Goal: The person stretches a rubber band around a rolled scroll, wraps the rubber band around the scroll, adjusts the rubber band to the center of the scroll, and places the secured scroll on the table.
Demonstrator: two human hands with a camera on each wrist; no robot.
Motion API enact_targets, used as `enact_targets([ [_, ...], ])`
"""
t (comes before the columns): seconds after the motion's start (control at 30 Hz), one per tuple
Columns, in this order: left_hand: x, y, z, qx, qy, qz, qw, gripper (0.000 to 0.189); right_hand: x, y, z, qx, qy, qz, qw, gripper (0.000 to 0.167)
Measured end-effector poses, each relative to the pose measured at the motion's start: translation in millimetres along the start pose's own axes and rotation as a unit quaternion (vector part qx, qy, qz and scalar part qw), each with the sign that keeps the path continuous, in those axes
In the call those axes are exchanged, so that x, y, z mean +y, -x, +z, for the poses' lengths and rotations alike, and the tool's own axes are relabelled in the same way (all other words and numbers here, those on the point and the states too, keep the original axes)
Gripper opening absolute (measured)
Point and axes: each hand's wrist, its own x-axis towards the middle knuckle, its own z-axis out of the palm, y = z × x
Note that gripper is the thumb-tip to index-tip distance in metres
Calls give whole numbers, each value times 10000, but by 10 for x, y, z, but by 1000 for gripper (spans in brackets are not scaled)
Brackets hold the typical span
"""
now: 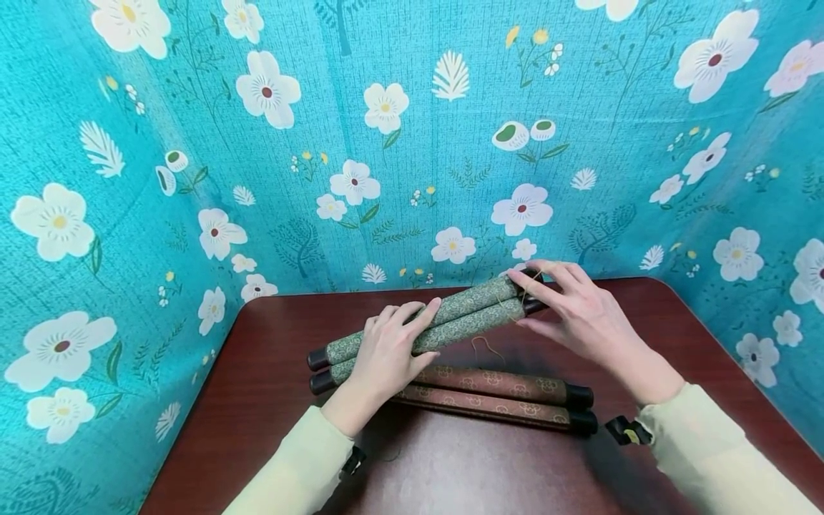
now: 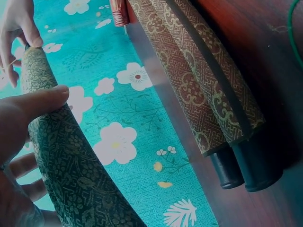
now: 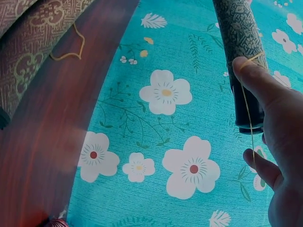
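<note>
A rolled-up hanging scroll in green patterned cloth (image 1: 479,300), with two parallel rolls and dark end knobs, is held up at a slant, its right end higher. My left hand (image 1: 389,347) grips it left of the middle, thumb along the near side. At the right end is my right hand (image 1: 582,307), fingers above and thumb below, holding the scroll by that end. A thin yellow cord (image 3: 246,106) runs from the scroll across the right fingertips. Below, a brown-red patterned scroll (image 1: 502,397) lies on the table, its left end hidden behind my left hand and arm.
The dark red table (image 1: 270,400) reaches back to a turquoise flowered cloth (image 1: 412,179), which also hangs at both sides. A loose yellow cord (image 1: 486,347) curls up behind the brown-red scroll. Part of a green loop (image 2: 293,33) shows at the left wrist view's edge.
</note>
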Motion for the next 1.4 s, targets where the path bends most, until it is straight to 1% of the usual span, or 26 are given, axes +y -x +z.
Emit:
enact_targets([
  [0.1,-11,18,-9,2,156,-1,9999,84,12,-13,-15,-26,-148,-125,9998,63],
  [0.23,-32,45,-16,29,296,51,9995,84,4,-31,-27,99,-381,-305,9988,63],
  [0.33,-53,64,-15,50,389,96,9992,84,-9,-35,-35,174,-501,-362,9979,63],
  [0.53,-87,88,-7,24,595,129,9981,85,-19,-6,-38,59,-641,-205,9977,65],
  [0.73,-106,104,-20,-14,786,131,9968,85,-17,0,-29,-186,-929,19,9955,69],
  [0.8,-111,109,-24,2,776,165,9968,86,-14,-6,-35,-297,-1018,57,9943,70],
  [0.87,-117,111,-25,34,741,230,9970,87,-7,-20,-41,-345,-1095,-4,9934,70],
  [1.03,-134,107,-32,78,553,486,9973,87,23,-84,-61,-449,-1333,-347,9894,69],
  [1.2,-144,96,-38,126,321,702,9969,88,53,-144,-95,-801,-1509,-467,9842,64],
  [1.4,-134,87,-38,200,74,867,9960,88,63,-205,-132,-1240,-1426,-412,9811,76],
])
